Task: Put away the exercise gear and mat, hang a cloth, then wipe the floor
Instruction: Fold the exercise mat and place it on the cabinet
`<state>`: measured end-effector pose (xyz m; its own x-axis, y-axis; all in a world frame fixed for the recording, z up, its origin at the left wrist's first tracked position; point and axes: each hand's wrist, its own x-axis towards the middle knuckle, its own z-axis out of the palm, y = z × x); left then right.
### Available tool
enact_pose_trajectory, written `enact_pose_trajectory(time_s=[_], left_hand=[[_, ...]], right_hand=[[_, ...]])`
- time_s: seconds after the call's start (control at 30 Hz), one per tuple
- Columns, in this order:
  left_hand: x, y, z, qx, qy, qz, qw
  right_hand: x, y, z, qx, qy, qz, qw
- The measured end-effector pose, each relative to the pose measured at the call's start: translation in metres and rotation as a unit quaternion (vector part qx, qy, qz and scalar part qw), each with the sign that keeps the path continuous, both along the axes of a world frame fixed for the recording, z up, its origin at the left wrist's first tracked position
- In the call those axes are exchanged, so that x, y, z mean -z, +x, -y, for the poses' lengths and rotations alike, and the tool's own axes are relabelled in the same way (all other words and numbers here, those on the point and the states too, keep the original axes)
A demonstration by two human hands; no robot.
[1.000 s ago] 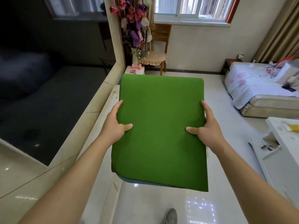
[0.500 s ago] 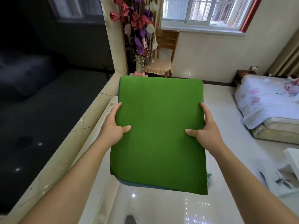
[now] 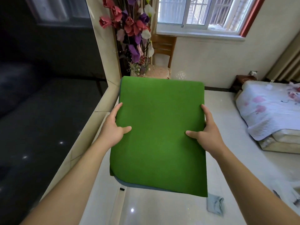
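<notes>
Folded green foam mat point(image 3: 159, 135) is held above glossy white tiled floor point(image 3: 162, 210). Left hand point(image 3: 112, 129) and right hand point(image 3: 207, 132) clamp its side edges, thumbs on top. Crumpled grey-blue cloth point(image 3: 215, 206) lies on the floor by the mat's near-right corner.

The exercise mat point(image 3: 160, 135) is showing a matt, finely grained green face, with a blue-grey layer peeking out at its 6 o'clock edge. The floor point(image 3: 146, 211) is gleaming as glossy polished tile, mirroring lights. At 5 o'clock a grey cloth point(image 3: 215, 206) is lying soft and crumpled. At 3 o'clock the bed cover point(image 3: 266, 114) is showing quilted printed fabric; at 12 o'clock the chair point(image 3: 164, 44) is showing brown wood.
</notes>
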<state>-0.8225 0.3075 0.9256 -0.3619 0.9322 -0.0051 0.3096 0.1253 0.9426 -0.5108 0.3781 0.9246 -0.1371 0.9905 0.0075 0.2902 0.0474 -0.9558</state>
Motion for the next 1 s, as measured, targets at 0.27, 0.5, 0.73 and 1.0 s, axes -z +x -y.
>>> enact_pose_trajectory(time_s=[0.27, 0.5, 0.73, 1.0], left_hand=[[0.001, -0.02, -0.114, 0.007, -0.021, 0.007, 1.0], [-0.001, -0.022, -0.236, -0.013, -0.027, 0.009, 0.999], [-0.002, -0.029, -0.339, -0.039, -0.022, 0.028, 0.999], [0.016, -0.077, -0.444, -0.055, -0.029, 0.039, 0.997]], right_hand=[[0.006, -0.02, -0.111, 0.011, -0.009, 0.01, 1.0], [0.009, -0.026, -0.246, -0.013, -0.007, 0.001, 1.0], [0.006, -0.037, -0.368, -0.041, -0.023, -0.011, 0.999], [0.014, -0.085, -0.482, -0.063, -0.039, -0.004, 0.997]])
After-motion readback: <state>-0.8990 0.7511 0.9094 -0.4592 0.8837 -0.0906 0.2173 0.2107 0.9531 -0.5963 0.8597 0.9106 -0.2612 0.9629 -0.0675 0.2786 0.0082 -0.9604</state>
